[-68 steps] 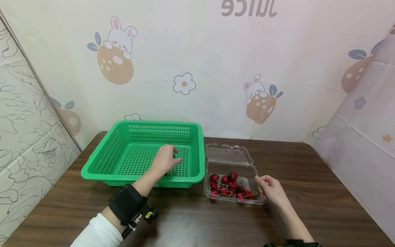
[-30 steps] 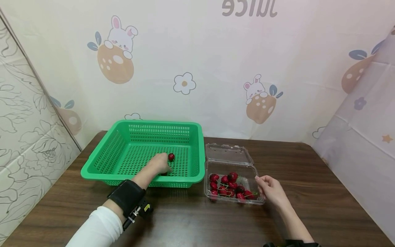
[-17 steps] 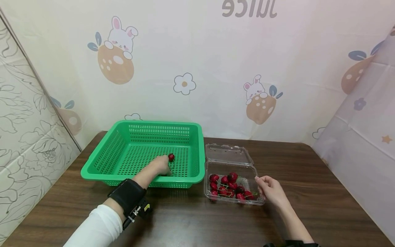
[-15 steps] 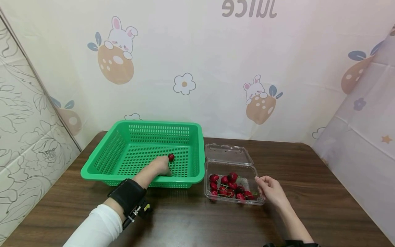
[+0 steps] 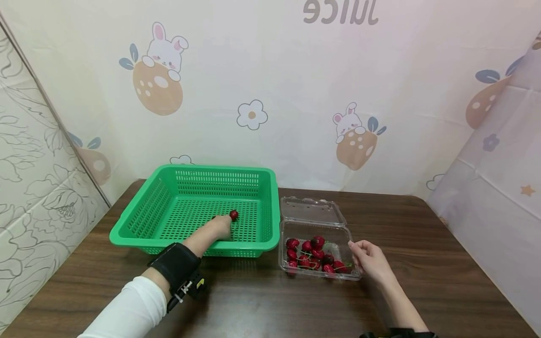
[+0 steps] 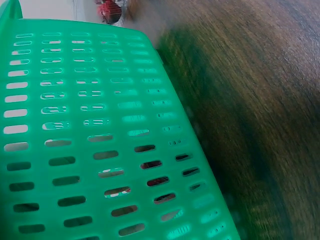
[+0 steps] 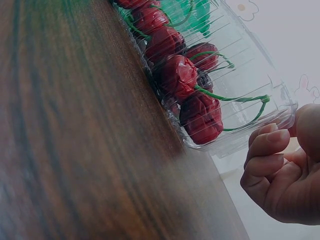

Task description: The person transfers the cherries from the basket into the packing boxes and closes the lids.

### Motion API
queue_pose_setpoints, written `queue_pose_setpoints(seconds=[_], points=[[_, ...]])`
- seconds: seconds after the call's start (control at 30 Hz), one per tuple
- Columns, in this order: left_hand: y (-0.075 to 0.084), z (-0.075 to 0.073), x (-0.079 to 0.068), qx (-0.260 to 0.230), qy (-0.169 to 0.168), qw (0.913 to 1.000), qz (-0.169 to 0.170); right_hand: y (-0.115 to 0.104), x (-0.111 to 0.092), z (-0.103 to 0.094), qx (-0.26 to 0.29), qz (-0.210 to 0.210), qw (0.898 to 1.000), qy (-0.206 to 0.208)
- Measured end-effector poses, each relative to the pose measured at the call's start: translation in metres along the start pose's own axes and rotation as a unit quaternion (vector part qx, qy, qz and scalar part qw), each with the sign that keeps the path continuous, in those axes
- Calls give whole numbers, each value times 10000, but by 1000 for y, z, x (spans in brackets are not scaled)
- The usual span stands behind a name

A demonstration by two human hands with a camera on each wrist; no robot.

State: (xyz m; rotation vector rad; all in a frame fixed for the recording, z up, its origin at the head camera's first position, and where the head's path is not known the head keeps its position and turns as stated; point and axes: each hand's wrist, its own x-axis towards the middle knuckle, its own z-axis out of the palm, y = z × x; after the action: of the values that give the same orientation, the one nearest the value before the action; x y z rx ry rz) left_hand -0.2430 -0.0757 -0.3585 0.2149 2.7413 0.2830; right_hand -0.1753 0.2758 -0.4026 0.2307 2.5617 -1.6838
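My left hand (image 5: 220, 228) reaches down into the green basket (image 5: 141, 213), near its front right part. The fingertips are hidden beneath the hand, so what they hold does not show. Just beyond the knuckles a red cherry (image 5: 234, 215) lies on the basket floor. On the right, my right hand (image 5: 372, 260) pinches the rim of a clear plastic clamshell box (image 5: 357, 277) between thumb and fingers. Several dark red cherries (image 5: 314, 253) with green stems lie in that box. The right wrist view shows the curled fingers (image 7: 265, 165) at the box's corner, beside wrinkled-looking cherries (image 7: 202, 117).
The box's lid (image 5: 313, 211) is folded back behind it. Basket and box stand side by side on a brown wooden table (image 5: 270, 300). A printed cloth (image 5: 296, 70) hangs behind. In the left wrist view the slotted basket wall (image 6: 80, 115) blocks the left hand.
My left hand has gone down and left from above the basket to its floor, and a cherry has come into view beside it. The right hand keeps its place on the box.
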Motion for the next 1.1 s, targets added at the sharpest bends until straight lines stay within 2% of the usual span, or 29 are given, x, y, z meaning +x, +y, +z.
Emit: queue_pose_setpoints(seconds=[0.27, 0.47, 0.77, 1.1], points=[[4, -1, -2, 112, -82, 9999, -95, 1, 0, 0, 49, 5, 10000, 9], [3, -2, -5, 37, 61, 10000, -6, 1, 0, 0, 86, 6, 10000, 0], [-3, -2, -5, -363, 466, 9981, 165, -1, 0, 0, 45, 28, 10000, -2], [-3, -5, -8, -1082, 782, 9910, 42, 0, 0, 0, 25, -8, 10000, -1]])
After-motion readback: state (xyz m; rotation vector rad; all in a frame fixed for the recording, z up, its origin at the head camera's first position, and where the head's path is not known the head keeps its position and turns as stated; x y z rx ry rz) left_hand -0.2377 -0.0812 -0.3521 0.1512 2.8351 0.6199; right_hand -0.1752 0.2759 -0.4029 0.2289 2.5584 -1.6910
